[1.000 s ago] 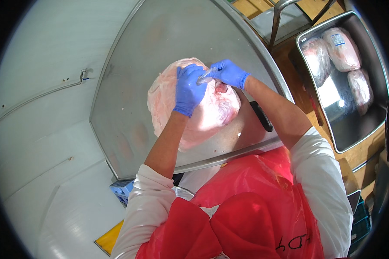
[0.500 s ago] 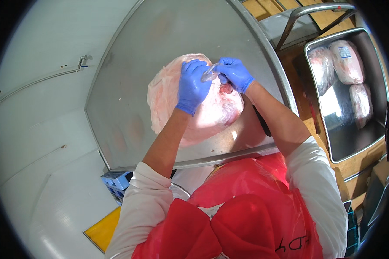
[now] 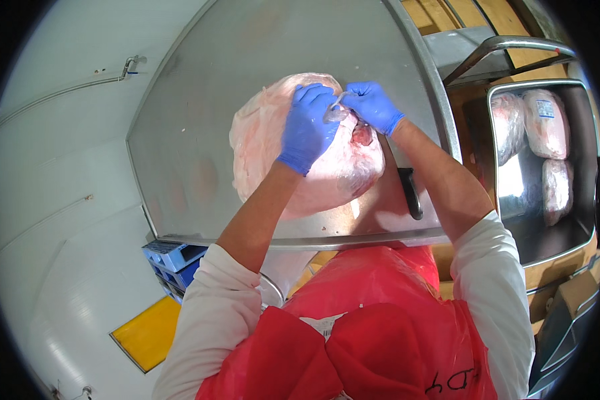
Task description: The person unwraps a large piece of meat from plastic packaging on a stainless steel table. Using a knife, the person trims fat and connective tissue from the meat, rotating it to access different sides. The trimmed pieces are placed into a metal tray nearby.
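A large pale pink cut of meat point(image 3: 267, 147) in a clear plastic bag lies on the steel table point(image 3: 180, 133). My left hand point(image 3: 309, 127), in a blue glove, rests over its top with the fingers together, gripping gathered plastic at the thumb side. In a matching glove, my right hand point(image 3: 373, 108) pinches the twisted end of the plastic bag point(image 3: 339, 107). Darker red meat point(image 3: 362, 135) shows just below that hand. To the right of the meat lies a knife with a black handle point(image 3: 410, 193), partly beside my right forearm; its blade points away from me.
A deep steel tub point(image 3: 547, 250) on the right holds several wrapped pieces of meat point(image 3: 547, 123). Beside it curves a metal rail point(image 3: 473, 57). Blue plastic crates point(image 3: 173, 263) stand past the table's near left corner, with a yellow panel point(image 3: 147, 337) below.
My view has shifted, so the tub sits farther right and the knife handle shows more. Both hands keep hold of the plastic; the right has drawn slightly outward with the twisted end.
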{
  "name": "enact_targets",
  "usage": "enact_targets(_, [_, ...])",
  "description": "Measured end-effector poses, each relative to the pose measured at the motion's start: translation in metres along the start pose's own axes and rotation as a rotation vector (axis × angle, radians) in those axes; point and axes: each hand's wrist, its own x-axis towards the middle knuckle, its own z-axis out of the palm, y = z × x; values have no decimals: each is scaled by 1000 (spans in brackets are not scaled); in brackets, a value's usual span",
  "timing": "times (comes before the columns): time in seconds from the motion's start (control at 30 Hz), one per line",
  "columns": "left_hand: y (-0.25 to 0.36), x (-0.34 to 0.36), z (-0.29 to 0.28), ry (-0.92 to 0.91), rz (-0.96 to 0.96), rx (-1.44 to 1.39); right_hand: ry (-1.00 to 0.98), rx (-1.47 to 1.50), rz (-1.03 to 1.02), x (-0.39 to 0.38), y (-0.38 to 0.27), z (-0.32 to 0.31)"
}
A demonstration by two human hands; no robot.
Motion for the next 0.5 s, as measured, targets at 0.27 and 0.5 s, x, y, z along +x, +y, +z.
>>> enact_targets(0.27, [-2,-4,-1,-26,-36,-3,2,-140,-49,1,-2,-2])
enact_targets(0.5, [-1,-3,-2,-14,-32,9,98,-69,-66,7,4,2])
